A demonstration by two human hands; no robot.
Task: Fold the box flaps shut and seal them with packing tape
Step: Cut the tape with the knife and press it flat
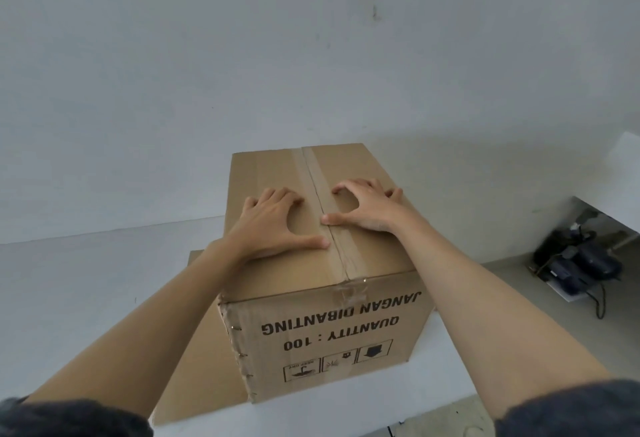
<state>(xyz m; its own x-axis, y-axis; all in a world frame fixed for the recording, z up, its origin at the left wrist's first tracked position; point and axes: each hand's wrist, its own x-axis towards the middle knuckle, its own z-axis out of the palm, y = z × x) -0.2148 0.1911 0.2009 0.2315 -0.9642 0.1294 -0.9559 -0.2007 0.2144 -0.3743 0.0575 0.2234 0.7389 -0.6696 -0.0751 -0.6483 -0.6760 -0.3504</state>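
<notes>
**Both hands flat on taped box top**

Left fingers (277,196) are spread, tips down on the left flap (259,173). The left thumb (311,242) is stretched out toward 3 o'clock, its tip at the edge of the tape strip (313,173). Right fingers (367,187) are spread and arched, tips pressing on the right flap (356,163), with the index tip at the tape edge. The right thumb (332,219) points to 9 o'clock, its tip on the tape at the seam. Neither hand pinches anything.

The left hand (273,225) sits at 9 o'clock of the seam and the right hand (363,206) at 3 o'clock, thumbs near each other. Bare forearms run back to dark sleeves (69,419) at 7 and 5 o'clock of the view.

The box (311,325) is at view centre, a bit low, with both flaps folded shut. The tape runs along the seam from about 11 to 5 o'clock, and its near end is wrinkled over the front edge. Print on the front face is upside down: "JANGAN DIBANTING", "QUANTITY : 100", plus handling icons.

The box rests on a flat cardboard sheet (201,367) that sticks out at 8 o'clock. The sheet lies on a white table (86,298). A plain wall (311,55) is at 12 o'clock. A dark device with a cable (578,263) is on the floor at 3 o'clock, well apart from the box.
</notes>
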